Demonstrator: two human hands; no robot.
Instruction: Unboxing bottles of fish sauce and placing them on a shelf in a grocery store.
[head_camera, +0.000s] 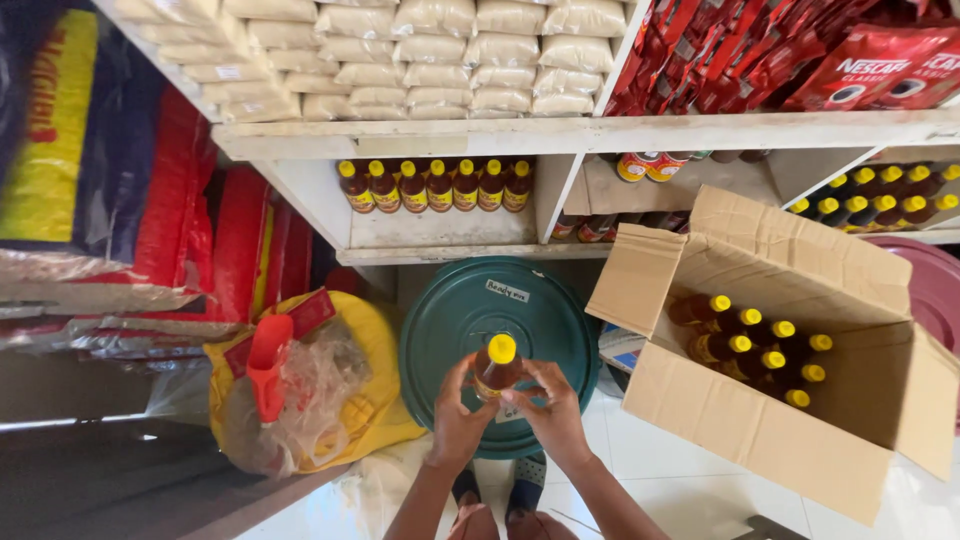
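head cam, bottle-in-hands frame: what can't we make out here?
Head view:
- Bottle: lower body and label hidden by left hand and right hand.
- Cardboard box: its near wall hides the bottles' lower parts and any more below.
- Shelf bottles: labels too small.
- Red packets: cut off by the top edge.

A small grocery shop or its stockroom: beyond the fingers (520, 395), white shelves (560, 135) carry rows of yellow-capped bottles (436, 186), stacked pale bags (420, 50) and red packets (800, 50). Right of the fingers, an open carton (800, 420) holds more bottles; to their left lie large sacks (120, 190).
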